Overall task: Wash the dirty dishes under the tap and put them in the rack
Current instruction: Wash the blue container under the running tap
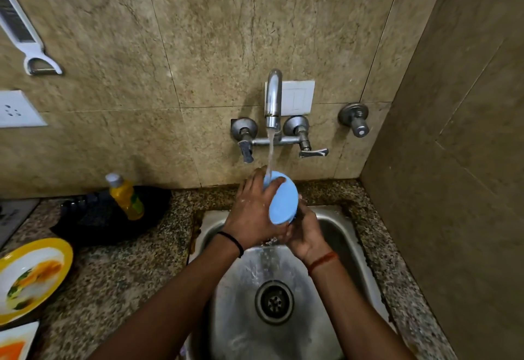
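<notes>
The speckled stone desk runs along the tiled wall, and a steel sink is set into it on the right, drain near the middle. Above the far rim of the sink a wall tap pours a thin stream onto a light blue bowl, held tilted over the basin with its base turned toward the camera. The left hand wraps its fingers over the bowl's left side — clamped on it — while the right hand grips it from below and behind, fingers curled around the rim. On the near left of the desk sits a yellow-rimmed plate with food remains; farther back stands a yellow soap bottle — upright, against something black
</notes>
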The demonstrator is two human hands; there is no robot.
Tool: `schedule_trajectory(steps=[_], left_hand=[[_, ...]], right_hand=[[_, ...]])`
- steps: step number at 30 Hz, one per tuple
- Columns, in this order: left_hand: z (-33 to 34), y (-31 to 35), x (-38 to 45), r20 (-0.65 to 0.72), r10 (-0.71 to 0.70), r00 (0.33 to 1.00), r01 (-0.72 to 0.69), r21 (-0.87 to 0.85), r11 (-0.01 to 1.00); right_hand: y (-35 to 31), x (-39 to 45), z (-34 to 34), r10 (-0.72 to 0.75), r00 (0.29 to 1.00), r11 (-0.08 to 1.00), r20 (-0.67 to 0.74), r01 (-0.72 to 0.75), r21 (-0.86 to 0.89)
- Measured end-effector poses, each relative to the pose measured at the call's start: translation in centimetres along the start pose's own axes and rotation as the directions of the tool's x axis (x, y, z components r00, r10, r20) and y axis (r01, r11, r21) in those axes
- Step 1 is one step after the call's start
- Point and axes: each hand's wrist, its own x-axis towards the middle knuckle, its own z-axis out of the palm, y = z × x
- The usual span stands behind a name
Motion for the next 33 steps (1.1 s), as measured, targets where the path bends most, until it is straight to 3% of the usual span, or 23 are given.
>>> schedule_trajectory(steps=[2, 3, 4, 6, 7, 8, 11, 14, 16, 18, 20, 21, 22, 24, 26, 28, 30, 31, 33], left_hand=[[-0.1, -0.9, -0.1, 0.125, -0.151, 0.981, 0.179, -0.254, 0.951], [-0.3, -1.1, -0.2, 0.206, -0.219, 0.954, 0.285, -0.394, 0.874], [-0.7, -0.9, -0.3, 0.316, -0.272, 0.909, 0.406, -0.522, 0.750], [-1.5, -0.3, -0.3, 0.539, -0.306, 0.785, 0.620, -0.679, 0.395], [-1.8, -0.1, -0.2, 0.595, -0.342, 0.727, 0.680, -0.694, 0.238], [-2.2, -0.1, 0.0, 0.621, -0.396, 0.676, 0.716, -0.681, 0.155], [-2.7, -1.2, 0.4, 0.683, -0.475, 0.555, 0.803, -0.589, 0.091], [-2.6, -2.4, 0.0, 0.745, -0.446, 0.497, 0.846, -0.530, 0.058], [-2.3, -2.7, -0.4, 0.779, -0.433, 0.453, 0.862, -0.506, -0.008], [-1.7, -2.7, -0.7, 0.821, -0.405, 0.402, 0.855, -0.495, -0.153], [-1.0, -2.7, -1.1, 0.816, -0.436, 0.380, 0.838, -0.503, -0.211], [-0.7, -2.6, -1.3, 0.803, -0.464, 0.375, 0.840, -0.506, -0.197], [-0.3, -2.4, -1.4, 0.783, -0.491, 0.383, 0.838, -0.518, -0.172], [0.0, -2.1, -1.5, 0.727, -0.540, 0.424, 0.809, -0.572, -0.136], [0.1, -2.2, -1.4, 0.689, -0.576, 0.440, 0.776, -0.614, -0.142], [0.1, -2.6, -1.5, 0.689, -0.580, 0.433, 0.761, -0.625, -0.173], [-0.2, -3.1, -2.0, 0.713, -0.560, 0.421, 0.763, -0.613, -0.207], [-0.4, -3.4, -2.5, 0.732, -0.539, 0.417, 0.759, -0.606, -0.236], [-0.6, -4.1, -3.6, 0.774, -0.491, 0.399, 0.746, -0.586, -0.317]], right_hand=[[-0.3, -0.1, 0.1, -0.060, 0.998, 0.998, 0.022, 0.060, -0.008], [-0.3, -0.1, 0.1, -0.111, 0.994, 0.991, 0.010, 0.112, -0.076], [-0.1, 0.1, 0.1, -0.173, 0.985, 0.967, -0.019, 0.166, -0.195], [0.2, 0.1, 0.3, -0.338, 0.940, 0.820, -0.050, 0.268, -0.505], [0.4, 0.0, 0.3, -0.432, 0.902, 0.693, -0.001, 0.331, -0.640], [0.7, -0.2, 0.1, -0.499, 0.861, 0.543, 0.097, 0.398, -0.739], [1.1, -1.1, -1.0, -0.491, 0.753, 0.027, 0.437, 0.515, -0.857], [1.2, -2.1, -2.1, -0.372, 0.578, -0.457, 0.727, 0.568, -0.685], [1.0, -2.9, -2.0, -0.302, 0.486, -0.601, 0.820, 0.570, -0.560], [0.6, -3.4, -1.7, -0.254, 0.526, -0.591, 0.812, 0.580, -0.561], [0.3, -3.2, -1.6, -0.236, 0.666, -0.447, 0.707, 0.572, -0.688], [0.3, -3.0, -1.4, -0.226, 0.757, -0.281, 0.613, 0.552, -0.785], [0.3, -2.7, -1.0, -0.191, 0.839, -0.051, 0.510, 0.511, -0.858], [0.2, -2.2, -0.1, -0.099, 0.923, 0.403, 0.372, 0.379, -0.833], [0.2, -1.8, 0.7, -0.060, 0.967, 0.681, 0.248, 0.222, -0.698], [-0.1, -1.5, 1.3, -0.079, 0.991, 0.832, 0.110, 0.127, -0.540], [-0.4, -1.2, 1.3, -0.220, 0.975, 0.811, 0.040, 0.205, -0.548], [-0.5, -1.3, 1.2, -0.359, 0.932, 0.704, 0.052, 0.307, -0.641], [-0.8, -2.0, 0.8, -0.626, 0.751, 0.293, 0.211, 0.477, -0.829]])
